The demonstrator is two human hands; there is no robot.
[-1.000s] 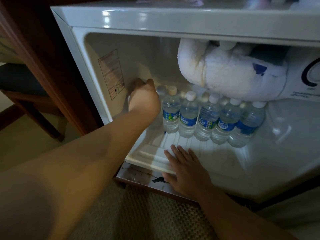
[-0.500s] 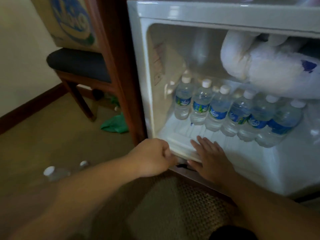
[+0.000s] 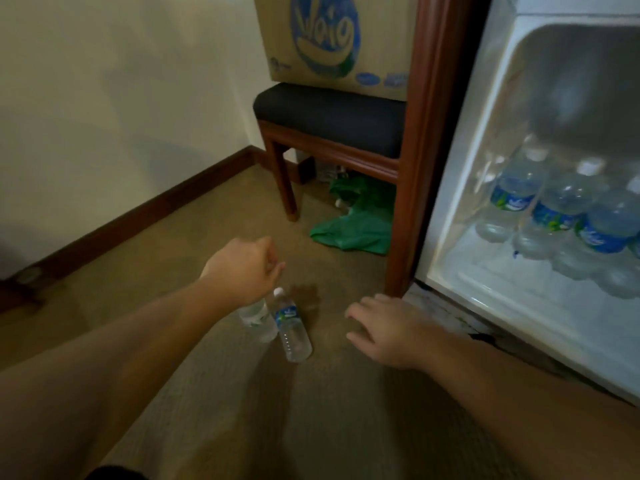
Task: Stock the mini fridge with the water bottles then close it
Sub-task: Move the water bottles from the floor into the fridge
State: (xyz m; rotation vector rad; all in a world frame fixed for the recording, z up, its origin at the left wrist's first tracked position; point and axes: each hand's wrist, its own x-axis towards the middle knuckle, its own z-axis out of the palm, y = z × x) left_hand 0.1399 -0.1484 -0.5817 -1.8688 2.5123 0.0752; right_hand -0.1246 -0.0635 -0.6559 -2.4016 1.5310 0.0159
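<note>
Pickup | left hand [image 3: 242, 268] loosely curled, empty, over 2 floor bottles [image 3: 291, 323] | right hand [image 3: 384, 327] flat, empty | grab mid-body, stand upright in fridge [image 3: 485, 168]

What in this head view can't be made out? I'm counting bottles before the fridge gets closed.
- Second floor bottle: its top is hidden by the left hand.
- Left hand's fingers: curled under, facing away; whether they touch anything is unclear.
- Fridge bottles: blurred, row cut off by the right edge, so no full count.
- Fridge door: out of frame.
- Items under the chair: dark, unidentifiable.
</note>
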